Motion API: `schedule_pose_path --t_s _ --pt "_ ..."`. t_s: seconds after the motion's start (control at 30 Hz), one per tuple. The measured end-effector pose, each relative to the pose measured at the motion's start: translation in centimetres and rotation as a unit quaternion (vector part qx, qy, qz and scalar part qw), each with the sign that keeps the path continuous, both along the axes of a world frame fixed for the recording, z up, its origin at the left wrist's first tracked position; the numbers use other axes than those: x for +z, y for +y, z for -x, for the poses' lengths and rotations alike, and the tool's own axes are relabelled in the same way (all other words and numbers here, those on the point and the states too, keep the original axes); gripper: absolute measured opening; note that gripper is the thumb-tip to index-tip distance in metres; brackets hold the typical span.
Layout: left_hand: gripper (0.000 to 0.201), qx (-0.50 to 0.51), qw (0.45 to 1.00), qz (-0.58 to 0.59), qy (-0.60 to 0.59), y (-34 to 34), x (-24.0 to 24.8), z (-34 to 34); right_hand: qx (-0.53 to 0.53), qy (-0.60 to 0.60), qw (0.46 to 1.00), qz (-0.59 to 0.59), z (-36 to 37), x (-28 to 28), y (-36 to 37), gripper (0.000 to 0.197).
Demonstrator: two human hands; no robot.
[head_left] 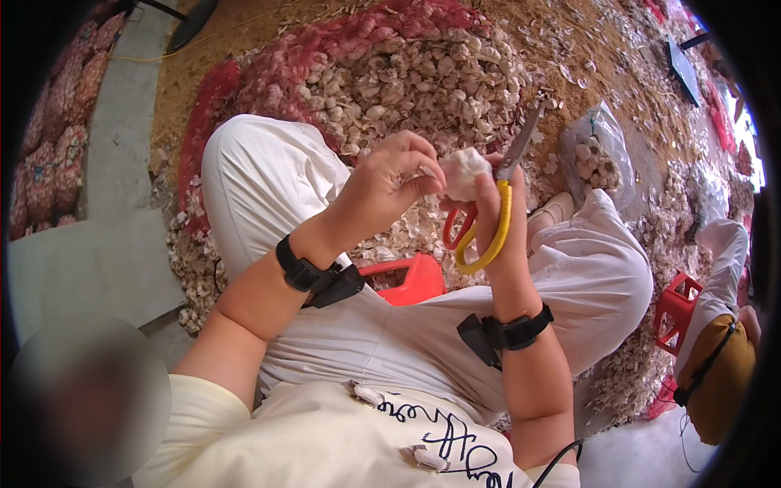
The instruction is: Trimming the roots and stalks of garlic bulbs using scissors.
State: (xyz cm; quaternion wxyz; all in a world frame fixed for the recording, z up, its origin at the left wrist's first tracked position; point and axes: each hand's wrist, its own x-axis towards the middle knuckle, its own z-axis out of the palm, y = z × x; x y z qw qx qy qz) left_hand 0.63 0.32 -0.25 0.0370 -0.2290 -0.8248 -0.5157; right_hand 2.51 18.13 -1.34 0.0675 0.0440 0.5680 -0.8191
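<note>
Your right hand point(495, 199) grips the white garlic bulb point(464, 173) and the scissors point(521, 142) together, probably so that your left hand point(389, 177) is free at the bulb's left side (its fingers are bent nearly together, though I cannot tell whether they pinch anything). The bulb sits between your two hands, before the garlic pile point(399, 85), too rounded to show a clear long axis. The scissors' long axis slants, with yellow and red handles point(505, 213) toward you and blades point(525, 132) pointing forward and right.
</note>
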Motion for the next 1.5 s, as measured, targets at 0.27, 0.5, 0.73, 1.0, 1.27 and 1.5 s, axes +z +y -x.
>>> schedule_pose_path --t_s 0.27,0.5,0.73,1.0,1.27,1.5 --pt "0.063 -0.055 0.951 -0.151 -0.265 0.8 -2.0 -0.8 -0.007 0.015 1.000 0.000 -0.1 0.7 0.1 0.024" --pt "0.062 -0.031 0.979 -0.014 -0.202 1.1 -0.4 -1.0 0.084 -0.017 0.996 -0.028 -0.4 0.9 0.6 0.027" --pt "0.054 -0.035 0.985 -0.007 -0.171 1.3 -0.2 -1.1 0.074 -0.027 0.997 0.008 -0.4 0.8 0.4 0.027" --pt "0.041 -0.007 0.983 -0.048 -0.179 1.6 0.6 -1.1 0.062 -0.028 0.997 0.028 -0.7 1.0 -0.2 0.029" --pt "0.043 -0.024 0.978 -0.006 -0.206 0.6 -0.1 0.2 0.070 -0.010 0.996 -0.051 -0.6 0.9 -0.2 0.035" --pt "0.038 -0.011 0.966 -0.065 -0.252 0.0 -1.2 0.5 0.091 0.017 0.993 -0.079 -0.5 0.7 -0.2 0.031"
